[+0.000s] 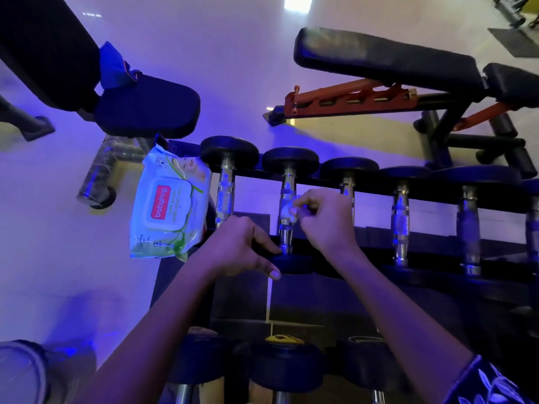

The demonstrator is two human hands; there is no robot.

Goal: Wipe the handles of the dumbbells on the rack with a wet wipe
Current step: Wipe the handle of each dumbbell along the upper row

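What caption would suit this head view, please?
Right hand holds a wet wipe against a dumbbell handle; left hand grips the dumbbell.

upper dumbbells (401,217) 6 | lower dumbbells (287,365) 3 | benches (385,59) 2 | wipe pack (170,208) 1

Black bench pad (145,106) upper left; wheeled leg (99,176) below it, plastic-wrapped. Incline bench (385,62) upper right on orange ladder frame (350,99). Pale glossy floor (239,53), blue-lit. Dark mat (516,42) in far right corner, possibly rubber.
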